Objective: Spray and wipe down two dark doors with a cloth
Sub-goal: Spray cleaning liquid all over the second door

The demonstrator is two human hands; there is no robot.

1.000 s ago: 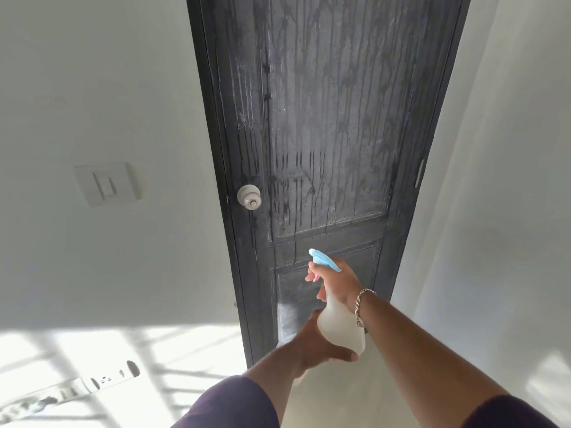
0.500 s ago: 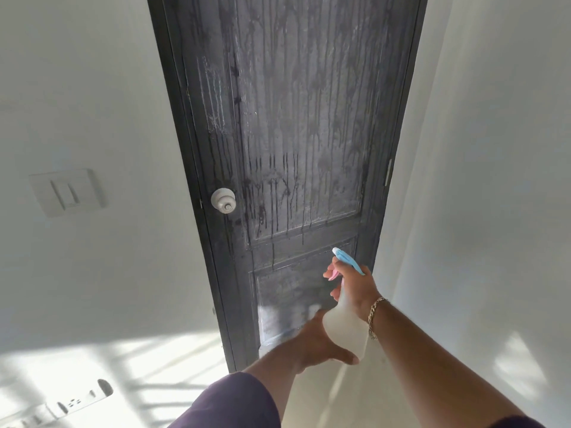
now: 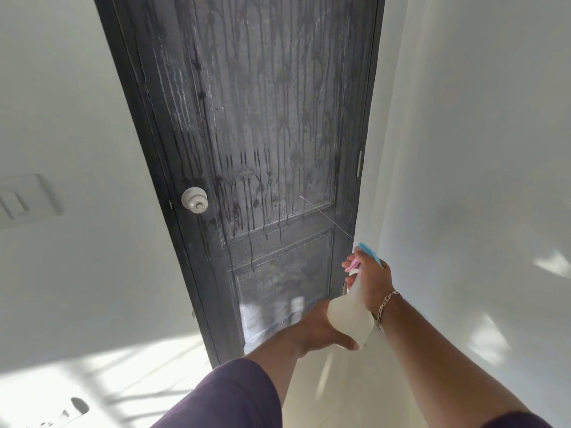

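A dark panelled door (image 3: 262, 134) fills the middle of the view, streaked with wet drips running down its upper panel. My right hand (image 3: 372, 281) grips the neck of a translucent spray bottle (image 3: 350, 319) with a blue nozzle and pink trigger, its fingers curled on the trigger. A thin jet of spray runs from the nozzle up to the door's lower right part. My left hand (image 3: 321, 329) supports the bottle's base from below, thumb along its bottom. No cloth is in view.
A round pale doorknob (image 3: 194, 200) sits on the door's left side. A light switch (image 3: 21, 200) is on the white left wall. A white wall closes in on the right. A power strip (image 3: 66, 415) lies on the sunlit floor at lower left.
The bottle and both hands have shifted right, toward the door's hinge side, and a spray jet now leaves the nozzle. The view has turned slightly.
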